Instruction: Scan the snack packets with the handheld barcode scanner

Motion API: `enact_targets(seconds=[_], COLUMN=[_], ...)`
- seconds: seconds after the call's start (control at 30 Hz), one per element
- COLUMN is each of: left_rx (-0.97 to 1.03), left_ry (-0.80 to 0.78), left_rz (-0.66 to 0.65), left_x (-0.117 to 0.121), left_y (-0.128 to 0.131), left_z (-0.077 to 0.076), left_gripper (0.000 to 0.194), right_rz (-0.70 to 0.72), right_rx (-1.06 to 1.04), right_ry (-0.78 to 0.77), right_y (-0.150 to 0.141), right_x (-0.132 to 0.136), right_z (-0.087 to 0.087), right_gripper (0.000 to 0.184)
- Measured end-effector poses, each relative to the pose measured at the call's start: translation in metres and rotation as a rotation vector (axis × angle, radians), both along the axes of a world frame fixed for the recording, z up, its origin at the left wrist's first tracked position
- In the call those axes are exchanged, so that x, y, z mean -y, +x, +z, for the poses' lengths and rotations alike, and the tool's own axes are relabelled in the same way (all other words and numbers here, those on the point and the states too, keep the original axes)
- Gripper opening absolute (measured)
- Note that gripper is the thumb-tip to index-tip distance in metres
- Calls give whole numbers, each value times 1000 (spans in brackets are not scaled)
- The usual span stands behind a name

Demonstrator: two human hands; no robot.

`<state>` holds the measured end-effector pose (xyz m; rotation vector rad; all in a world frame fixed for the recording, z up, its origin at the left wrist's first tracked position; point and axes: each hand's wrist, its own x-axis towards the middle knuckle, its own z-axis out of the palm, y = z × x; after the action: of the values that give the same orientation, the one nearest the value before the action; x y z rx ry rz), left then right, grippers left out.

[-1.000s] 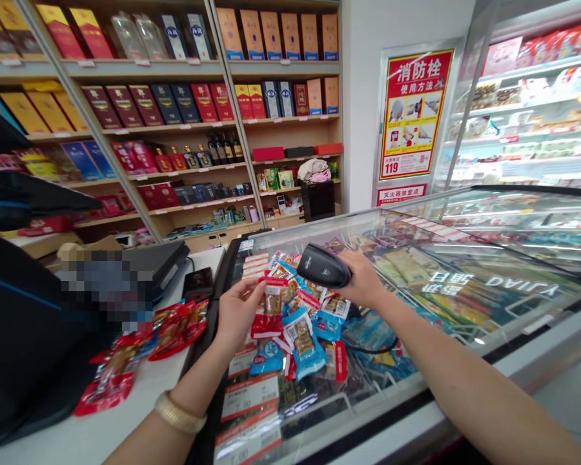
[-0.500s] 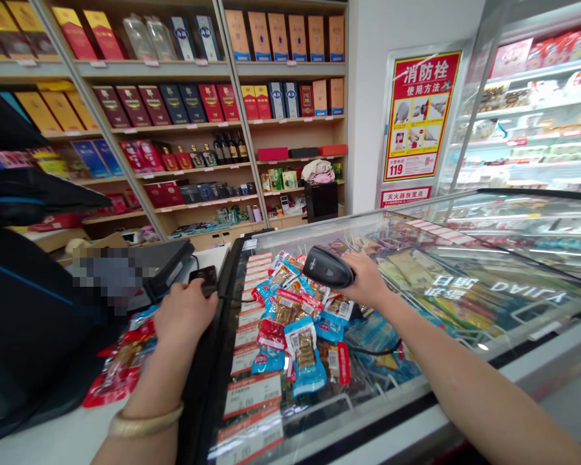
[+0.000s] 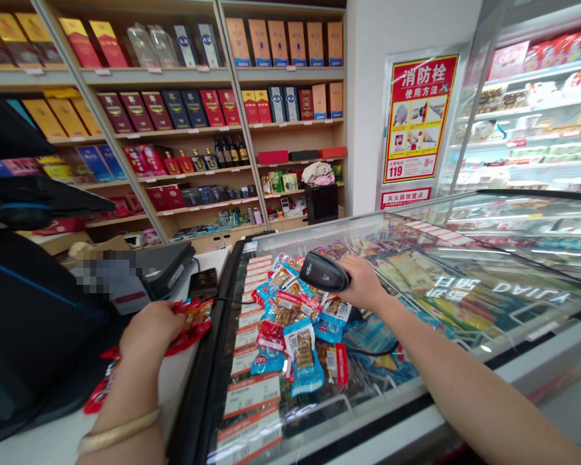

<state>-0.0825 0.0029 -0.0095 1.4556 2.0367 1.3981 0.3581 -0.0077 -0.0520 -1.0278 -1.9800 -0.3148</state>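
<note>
the left hand (image 3: 150,329) has drawn back from beside the phone (image 3: 203,283), where it reached in the previous frame, and is now lower and further left over the white counter (image 3: 172,381). its fingers are bent in, nearly closed, on the left end of a shiny red packet (image 3: 192,323), whose free end points toward the glass-topped freezer (image 3: 319,413); the thumb's hold is hidden. the phone, partly covered by the fingertips before, now shows whole, just beyond that packet. more red packaging (image 3: 97,395) lies on the counter, partly behind the left forearm. the right hand (image 3: 361,282) stays wrapped round the handle of the black scanner (image 3: 324,271), closed on it, though some fingers are out of sight; the scanner has barely shifted and remains above the heap of small snack packets (image 3: 290,307) on the freezer glass. that heap looks unchanged since the last frame, with a blue packet (image 3: 303,355) at its near side and a red-edged one (image 3: 336,363) just to the right. a gold bangle (image 3: 119,431) circles the left wrist, and a dark cable (image 3: 375,352) runs over the glass below the right hand.
</note>
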Motion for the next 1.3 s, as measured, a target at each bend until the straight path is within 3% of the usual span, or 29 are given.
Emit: enact_targets(seconds=[0.07,0.13,0.23,0.37,0.5,0.8,1.0,1.3], left_rx=[-152,-188,175,808,981,1111,1111,1043], left_ry=[-7,65,158,85,64,62,33,-24], left_rz=[161,211,101,-160,-273,-283,-233,-334], left_x=[8,15,22,24,22,15,13,21], left_y=[12,28,57,88,102,120,123,131], left_z=[11,20,26,28,24,19,10,7], left_gripper=[21,16,9,17,20,21,14,13], right_rz=[-4,0,11,40,91,149,159,147], right_rx=[-1,-4,-6,-6,8,83,119,99], right_ry=[2,8,25,68,70,23,-27,-3], right_y=[0,0,-2,-6,-11,-16,-24,-24], right_x=[0,1,3,9,14,21,25,26], right_z=[0,2,5,10,13,18,17,17], right_gripper=[29,28,28,26,25,31,24,25])
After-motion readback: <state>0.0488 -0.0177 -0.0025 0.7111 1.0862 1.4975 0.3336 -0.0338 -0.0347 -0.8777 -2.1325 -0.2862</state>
